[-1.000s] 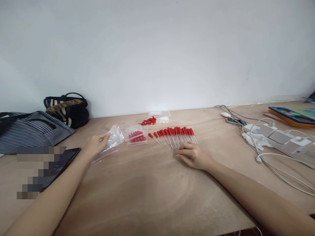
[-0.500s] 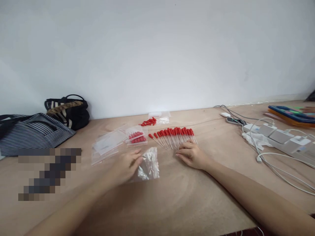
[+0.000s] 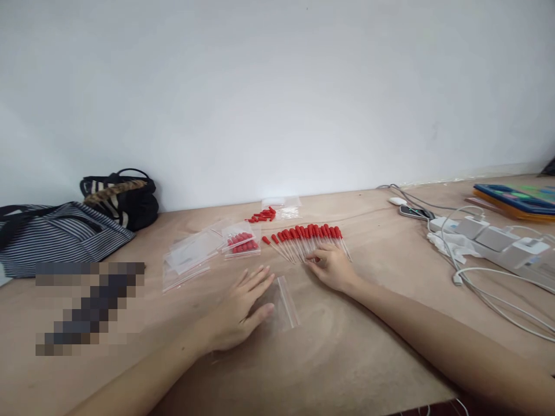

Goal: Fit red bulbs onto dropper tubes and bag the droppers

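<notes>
My left hand (image 3: 243, 312) lies with its fingers spread on a clear zip bag (image 3: 288, 306), which shows no contents. The bag's seal strip sticks out to the right of the hand, and the palm hides the rest. Several glass droppers with red rubber bulbs (image 3: 318, 231) lie fanned out in a row, bulbs toward the wall. At the near ends of their glass tubes, my right hand (image 3: 333, 267) is curled, thumb and forefinger closed on a dropper's tip. The exact pinch is partly hidden.
Behind the row lie loose red bulbs (image 3: 262, 215) and a bag of clear tubes (image 3: 286, 208). To the left are a bag of red bulbs (image 3: 240, 242) and flat zip bags (image 3: 193, 254). A striped bag (image 3: 65, 234) stands far left; a power strip (image 3: 515, 257) with cables lies right.
The crinkled zip bag has gone from upright to flat on the table, my left hand opening over it. My right hand has shifted slightly left and away from me along the dropper tips.
</notes>
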Motion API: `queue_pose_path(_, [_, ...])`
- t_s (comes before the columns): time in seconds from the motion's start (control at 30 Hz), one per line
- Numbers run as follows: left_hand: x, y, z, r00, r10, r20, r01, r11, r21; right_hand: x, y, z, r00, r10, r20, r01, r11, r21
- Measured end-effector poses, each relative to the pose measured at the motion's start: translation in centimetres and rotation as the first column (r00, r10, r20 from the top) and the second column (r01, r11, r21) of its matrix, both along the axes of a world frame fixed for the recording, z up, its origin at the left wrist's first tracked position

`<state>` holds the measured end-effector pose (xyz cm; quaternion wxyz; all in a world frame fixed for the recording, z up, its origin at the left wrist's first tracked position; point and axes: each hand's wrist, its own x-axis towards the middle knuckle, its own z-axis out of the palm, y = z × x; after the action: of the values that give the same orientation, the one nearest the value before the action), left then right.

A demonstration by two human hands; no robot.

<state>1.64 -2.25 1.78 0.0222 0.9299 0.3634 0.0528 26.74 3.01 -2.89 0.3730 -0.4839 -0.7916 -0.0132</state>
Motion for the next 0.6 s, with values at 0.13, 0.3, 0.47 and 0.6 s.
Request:
queue_pose_path(0.13, [1.7, -1.2, -1.1, 0.997, 0.074, 0.009, -0.073, 0.996, -0.052, -3.3, 1.8, 1.6, 0.996, -0.053, 0.072, 0.061, 0.992, -0.113])
queue_pose_path(0.3, [2.7, -1.7, -1.4, 0.986, 0.134, -0.095, -0.149, 0.974, -0.169, -7.9, 4.3, 3.7, 0.957, -0.15, 0.247, 0.228, 0.917, -0.327])
queue_pose_path(0.47, [2.5, -1.6, -1.2, 0.988, 0.131, -0.085, -0.146, 0.967, -0.207, -10.1, 5.7, 3.8, 0.937, -0.211, 0.279, 0.312, 0.865, -0.392])
queue_pose_path(0.6, [2.5, -1.6, -1.2, 0.99, 0.129, -0.065, -0.139, 0.967, -0.212, -10.8, 5.9, 3.9, 0.938, -0.233, 0.258, 0.329, 0.836, -0.44])
